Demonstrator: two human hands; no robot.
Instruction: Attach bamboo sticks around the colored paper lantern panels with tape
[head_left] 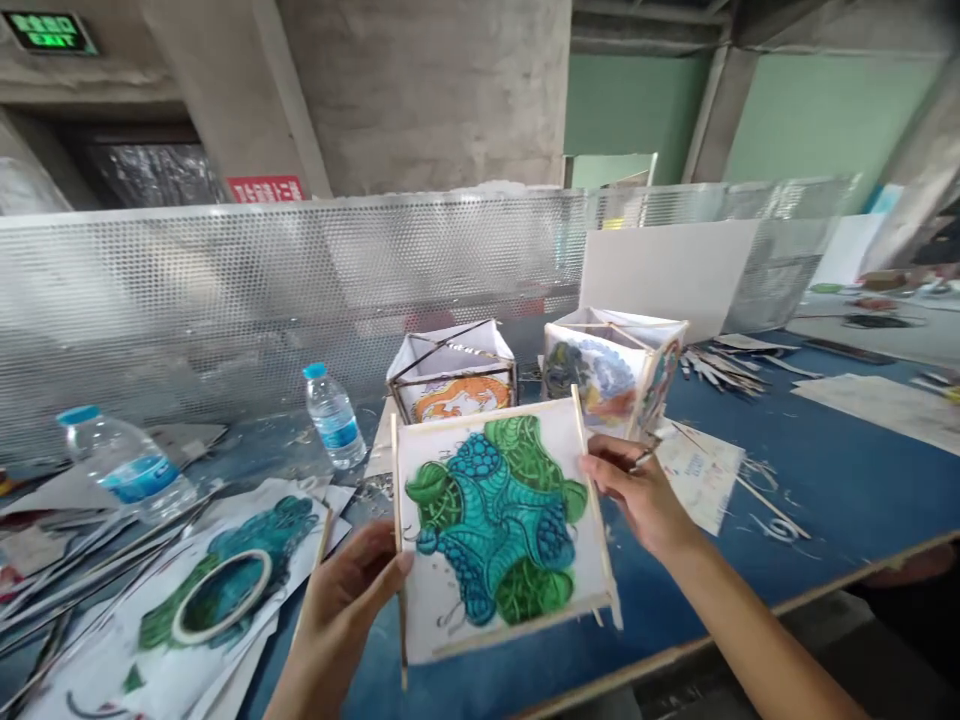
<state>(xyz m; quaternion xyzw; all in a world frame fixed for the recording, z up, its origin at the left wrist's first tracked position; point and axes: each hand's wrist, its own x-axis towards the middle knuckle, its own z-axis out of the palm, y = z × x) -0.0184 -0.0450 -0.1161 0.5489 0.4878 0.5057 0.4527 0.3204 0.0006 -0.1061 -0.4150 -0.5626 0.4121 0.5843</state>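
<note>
Both hands hold up a square paper panel (502, 520) edged with thin wooden sticks, tilted toward me over the front of the table. Its face is painted with a green and teal swirling pattern. My left hand (356, 580) grips the left stick, thumb on the front and fingers behind. On the right stick, my right hand (637, 490) pinches near the upper part; a thin dark-tipped tool, its kind unclear, also shows between those fingers. Just behind stand two stick-framed paper lanterns, one with an orange drawing (461, 398) and one with blue-grey painting (592, 375).
A blue table (780, 450) spreads around, its wooden front edge low right. Two water bottles (335, 420) stand at left. Painted sheets carry a round ring (223, 597). Paper strips (724, 370) and a printed sheet (701, 470) lie right. A perforated metal screen (300, 290) runs behind.
</note>
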